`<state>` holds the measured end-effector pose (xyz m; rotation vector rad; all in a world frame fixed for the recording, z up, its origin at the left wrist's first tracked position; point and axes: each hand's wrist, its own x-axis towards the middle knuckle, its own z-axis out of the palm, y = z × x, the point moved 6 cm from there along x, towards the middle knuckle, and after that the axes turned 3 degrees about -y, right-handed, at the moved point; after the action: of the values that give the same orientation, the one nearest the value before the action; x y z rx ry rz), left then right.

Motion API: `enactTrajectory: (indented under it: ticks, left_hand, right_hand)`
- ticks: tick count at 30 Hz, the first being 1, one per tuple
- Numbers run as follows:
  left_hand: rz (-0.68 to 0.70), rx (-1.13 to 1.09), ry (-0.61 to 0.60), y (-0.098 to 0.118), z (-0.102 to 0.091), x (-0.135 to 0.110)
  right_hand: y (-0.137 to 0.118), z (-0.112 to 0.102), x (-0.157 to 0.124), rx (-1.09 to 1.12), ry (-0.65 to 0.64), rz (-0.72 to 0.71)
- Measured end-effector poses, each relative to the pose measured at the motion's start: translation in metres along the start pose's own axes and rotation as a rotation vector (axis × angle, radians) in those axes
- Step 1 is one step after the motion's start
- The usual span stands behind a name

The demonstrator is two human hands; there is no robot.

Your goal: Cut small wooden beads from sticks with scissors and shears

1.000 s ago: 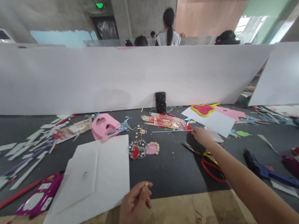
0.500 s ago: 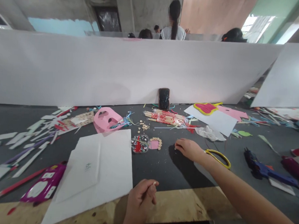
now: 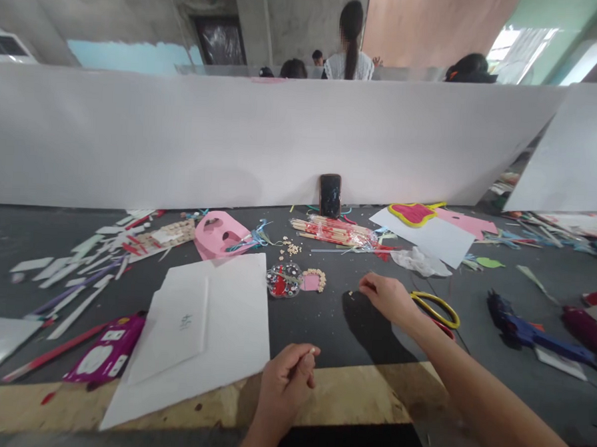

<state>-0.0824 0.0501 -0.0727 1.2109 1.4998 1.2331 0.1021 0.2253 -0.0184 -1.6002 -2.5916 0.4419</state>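
Note:
Near the front edge, my left hand (image 3: 287,383) is closed, with a small pale piece (image 3: 312,350) pinched at its fingertips. My right hand (image 3: 385,296) hovers low over the dark tabletop, fingers pressed together; whatever is in them is hidden. Just left of those fingers lie a few tiny pale bits (image 3: 351,293). Between the hands and farther back is a small pink piece (image 3: 310,283) partly edged with pale bead-like pieces. It touches a clear case (image 3: 284,280) of mixed beads. A loose pile of the pale pieces (image 3: 292,248) lies behind.
White sheets (image 3: 238,320) and a purple packet (image 3: 106,350) lie left, below a pink mask (image 3: 221,234) and scattered strips. Yellow-handled scissors (image 3: 437,309) and a blue glue gun (image 3: 527,332) lie right. A phone (image 3: 329,195) leans on the white partition (image 3: 263,141), behind bundled sticks (image 3: 333,232).
My right hand has moved slightly right and up, and tiny pale bits now show on the table beside it. The left hand keeps its pinch. The view has shifted a little.

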Motion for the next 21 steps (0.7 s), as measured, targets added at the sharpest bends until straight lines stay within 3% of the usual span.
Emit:
enactTrajectory:
  ticks: [5,10,14,21]
  left_hand:
    - [0.027,0.013,-0.012,0.007,-0.001,0.000]
    - [0.027,0.037,0.002,0.003,-0.002,-0.001]
    - [0.029,0.063,0.011,-0.001,-0.002,-0.001]
    - [0.076,0.056,0.018,0.004,0.000,-0.001]
  right_hand:
    - [0.020,-0.013,-0.041,0.034,0.177,0.094]
    - [0.069,-0.024,-0.078,-0.031,0.309,0.246]
    - [0.096,-0.024,-0.085,-0.109,0.292,0.245]
    - [0.096,-0.010,-0.069,-0.106,0.192,0.091]
